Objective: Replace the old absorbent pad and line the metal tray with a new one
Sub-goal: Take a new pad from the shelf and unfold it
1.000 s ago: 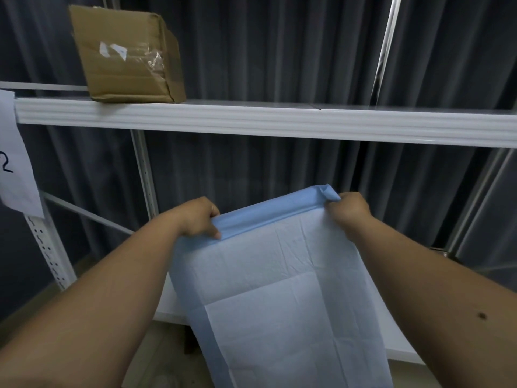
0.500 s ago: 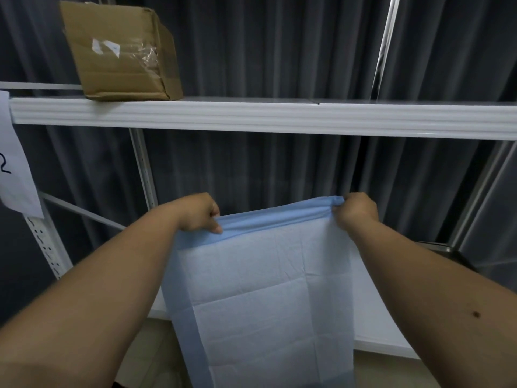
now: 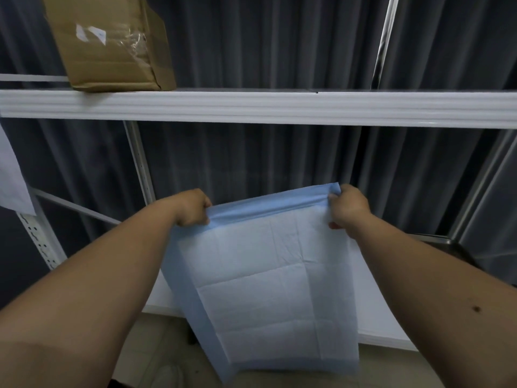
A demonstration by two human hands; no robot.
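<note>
Two bare forearms reach forward from the bottom corners of the view, and between them hangs a rectangular absorbent pad with a white quilted centre and pale blue plastic border [image 3: 268, 281]. The left hand [image 3: 193, 208] is a closed grip on the pad's upper left corner, fingers curled over the blue top edge with the thumb tucked behind. The right hand [image 3: 348, 205] pinches the upper right corner, fingers folded tight over the bunched blue edge; its grip sits slightly higher than the left one, so the top edge slopes up to the right. That edge is pulled taut between the two grips, and the rest of the sheet drops below them, unfolded and crossed by crease lines, its lower edge free in the air above the pale tiled floor [image 3: 167, 351].

Just behind the pad runs a white flat lower shelf board [image 3: 391, 329], mostly hidden by the sheet. Further back, a white ribbed metal shelf beam [image 3: 279, 107] crosses the whole view at a higher level. On it, at the left, stands a brown taped cardboard box [image 3: 112, 43]. Dark grey pleated curtains [image 3: 265, 158] hang behind the rack.
</note>
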